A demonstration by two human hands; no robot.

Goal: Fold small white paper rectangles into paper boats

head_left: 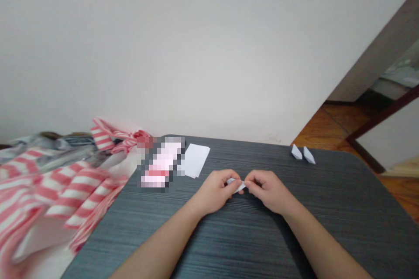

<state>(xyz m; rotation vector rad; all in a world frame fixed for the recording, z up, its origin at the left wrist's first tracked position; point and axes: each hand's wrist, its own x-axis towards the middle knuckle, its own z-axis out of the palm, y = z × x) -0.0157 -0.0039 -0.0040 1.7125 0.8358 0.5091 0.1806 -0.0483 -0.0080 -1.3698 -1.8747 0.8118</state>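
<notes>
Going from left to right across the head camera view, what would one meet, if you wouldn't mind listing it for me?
Pink-and-white striped fabric, a pixelated pink-and-white item, white paper sheets, left hand, small folded white paper, right hand, two folded white paper pieces, wooden floor.

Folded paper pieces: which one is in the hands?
The small folded piece pinched between left hand and right hand; the other two lie apart on the table.

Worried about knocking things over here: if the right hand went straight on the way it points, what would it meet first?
The right hand would meet the small folded white paper first, since it already pinches it; the left hand lies just beyond.
</notes>
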